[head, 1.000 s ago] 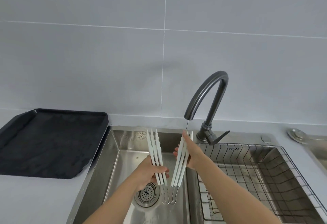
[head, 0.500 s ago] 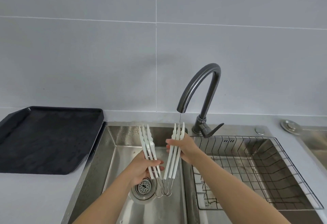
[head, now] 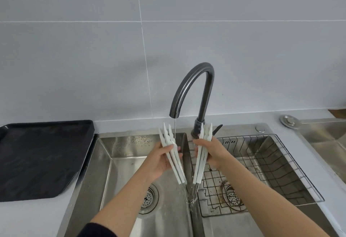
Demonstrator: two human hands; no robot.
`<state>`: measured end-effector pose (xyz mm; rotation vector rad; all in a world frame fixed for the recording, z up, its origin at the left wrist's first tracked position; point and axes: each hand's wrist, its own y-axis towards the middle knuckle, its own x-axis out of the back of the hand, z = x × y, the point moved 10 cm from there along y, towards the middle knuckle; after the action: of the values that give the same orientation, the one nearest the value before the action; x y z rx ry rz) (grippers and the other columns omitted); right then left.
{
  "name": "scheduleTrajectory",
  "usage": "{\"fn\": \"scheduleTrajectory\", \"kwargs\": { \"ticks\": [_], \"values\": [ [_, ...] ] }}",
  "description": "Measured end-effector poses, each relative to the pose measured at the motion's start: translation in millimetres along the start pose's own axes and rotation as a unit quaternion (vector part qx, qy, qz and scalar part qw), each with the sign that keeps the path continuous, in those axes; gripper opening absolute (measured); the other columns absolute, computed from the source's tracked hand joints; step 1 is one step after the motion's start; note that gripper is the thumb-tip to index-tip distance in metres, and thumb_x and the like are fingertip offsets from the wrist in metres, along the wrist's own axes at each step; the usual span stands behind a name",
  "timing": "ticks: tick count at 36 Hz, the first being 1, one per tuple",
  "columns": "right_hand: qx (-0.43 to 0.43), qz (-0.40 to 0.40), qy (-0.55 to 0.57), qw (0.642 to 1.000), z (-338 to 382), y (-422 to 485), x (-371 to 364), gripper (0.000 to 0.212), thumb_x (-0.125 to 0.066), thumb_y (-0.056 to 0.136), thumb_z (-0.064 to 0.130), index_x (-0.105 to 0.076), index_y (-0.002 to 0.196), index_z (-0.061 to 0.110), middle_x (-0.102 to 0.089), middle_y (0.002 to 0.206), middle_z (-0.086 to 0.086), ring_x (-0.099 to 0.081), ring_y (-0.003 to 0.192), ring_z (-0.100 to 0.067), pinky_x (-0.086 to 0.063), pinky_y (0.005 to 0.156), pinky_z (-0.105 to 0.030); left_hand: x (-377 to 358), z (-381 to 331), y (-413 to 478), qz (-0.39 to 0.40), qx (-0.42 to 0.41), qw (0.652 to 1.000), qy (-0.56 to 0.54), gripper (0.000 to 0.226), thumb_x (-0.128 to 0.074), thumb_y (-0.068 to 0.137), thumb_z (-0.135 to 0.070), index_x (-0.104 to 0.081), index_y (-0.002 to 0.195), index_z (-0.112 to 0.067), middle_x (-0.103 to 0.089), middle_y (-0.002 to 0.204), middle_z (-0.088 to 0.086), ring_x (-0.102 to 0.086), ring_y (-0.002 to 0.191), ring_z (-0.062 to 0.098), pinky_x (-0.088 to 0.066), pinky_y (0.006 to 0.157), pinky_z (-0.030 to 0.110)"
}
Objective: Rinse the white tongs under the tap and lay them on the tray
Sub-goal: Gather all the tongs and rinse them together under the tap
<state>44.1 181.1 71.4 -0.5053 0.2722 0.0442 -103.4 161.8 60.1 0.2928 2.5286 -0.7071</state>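
One pair of white tongs [head: 198, 171] is hanging spread in a V over the sink [head: 104, 163], the left hand [head: 159, 162] gripping one arm, the right hand [head: 213, 152] the other. The thin stream [head: 175, 127] from the tap [head: 189, 83] is probably calling for slow turning, wetting every prong. One tap, one tray [head: 46, 122] and one wire rack [head: 249, 136] are showing.

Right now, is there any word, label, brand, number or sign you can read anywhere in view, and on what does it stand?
None: no readable text shows on the white tongs, the tap, the black tray or the sink.
The dark marks on the right basin's back wall look like slots, not letters.
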Motion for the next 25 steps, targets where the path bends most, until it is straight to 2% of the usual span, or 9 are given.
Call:
{"fn": "scheduleTrajectory", "kwargs": {
  "ticks": [5,8,13,17,21,25],
  "values": [
    [-0.007,-0.011,0.041,0.999,-4,-11,28,0.016,-0.062,0.081,-0.005,-0.054,0.091,0.005,-0.058,0.064,-0.008,-0.061,0.055,-0.018,-0.055,0.054,-0.032,-15,-4,17,0.011,0.008,1.000,0.015,0.035,-0.059,0.084,-0.013,-0.048,0.117,-0.008,-0.071,0.076,0.006,-0.071,0.074,0.027,-0.058,0.059,0.036],
    [-0.017,-0.018,0.074,0.997,-8,-16,37,0.016,-0.063,0.079,-0.006,-0.056,0.092,0.001,-0.064,0.058,-0.007,-0.066,0.053,-0.018,-0.056,0.052,-0.029,-24,-5,25,0.013,0.014,0.998,0.057,0.035,-0.059,0.085,-0.009,-0.046,0.118,-0.007,-0.073,0.072,0.005,-0.072,0.072,0.026,-0.058,0.057,0.035],
    [-0.024,-0.028,0.078,0.996,-12,-18,42,0.010,-0.064,0.079,-0.003,-0.060,0.086,0.002,-0.066,0.061,-0.007,-0.068,0.057,-0.018,-0.056,0.053,-0.031,-31,-5,29,0.025,0.023,0.994,0.102,0.039,-0.062,0.082,-0.003,-0.045,0.117,-0.005,-0.074,0.077,0.008,-0.072,0.073,0.027,-0.057,0.055,0.034],
    [-0.027,-0.032,0.075,0.996,-16,-16,35,0.021,-0.064,0.080,-0.004,-0.054,0.097,0.004,-0.061,0.077,-0.011,-0.067,0.062,-0.019,-0.060,0.062,-0.038,-25,-7,29,0.005,0.023,0.990,0.139,0.044,-0.068,0.075,0.002,-0.046,0.112,-0.010,-0.069,0.085,0.010,-0.073,0.069,0.024,-0.057,0.053,0.032],
    [-0.041,-0.036,0.065,0.996,-19,-14,22,0.027,-0.062,0.082,-0.004,-0.052,0.106,0.003,-0.060,0.082,-0.013,-0.065,0.068,-0.023,-0.057,0.053,-0.033,-10,-11,28,-0.025,0.013,0.986,0.162,0.050,-0.071,0.073,0.001,-0.046,0.115,-0.009,-0.066,0.089,0.011,-0.073,0.069,0.024,-0.059,0.055,0.033],
    [-0.057,-0.034,0.075,0.995,-22,-8,9,0.032,-0.062,0.082,-0.004,-0.050,0.112,0.003,-0.059,0.083,-0.013,-0.064,0.067,-0.023,-0.055,0.053,-0.034,5,-18,26,-0.049,0.000,0.985,0.167,0.048,-0.072,0.074,-0.002,-0.047,0.113,-0.009,-0.066,0.085,0.009,-0.072,0.068,0.024,-0.060,0.064,0.036]
  ]
}}
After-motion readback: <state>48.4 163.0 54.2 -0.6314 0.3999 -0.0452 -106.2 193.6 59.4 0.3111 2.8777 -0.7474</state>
